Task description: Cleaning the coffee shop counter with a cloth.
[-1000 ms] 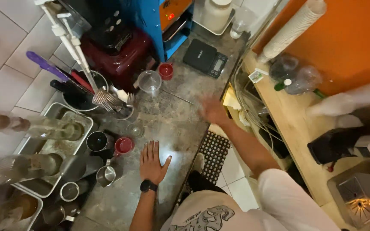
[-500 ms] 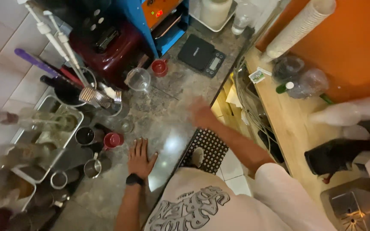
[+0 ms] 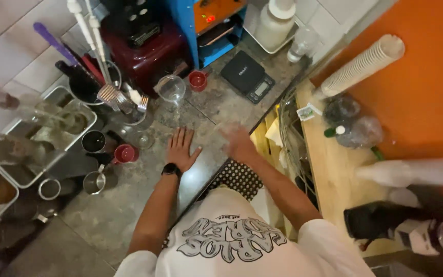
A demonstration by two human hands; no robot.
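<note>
My left hand [image 3: 181,149] lies flat on the grey stone counter [image 3: 129,205], fingers spread, a black watch on the wrist. It holds nothing and rests to the right of a small red cup [image 3: 125,153]. My right hand [image 3: 238,141] is blurred near the counter's edge, above a black perforated mat [image 3: 239,177]; its fingers look spread with nothing in them. A clear glass cup [image 3: 170,88] and a second red cup [image 3: 197,80] stand farther back.
A black scale [image 3: 247,77] sits behind my right hand. At the left are metal trays [image 3: 52,128], small steel jugs [image 3: 94,182], a pot of utensils [image 3: 85,84] and a dark red machine [image 3: 147,48]. A cup stack [image 3: 362,64] lies on the wooden shelf at the right.
The view has shifted, so both hands now sit nearer the frame's middle. My left hand stays flat on the counter; my right hand has moved a little closer to it.
</note>
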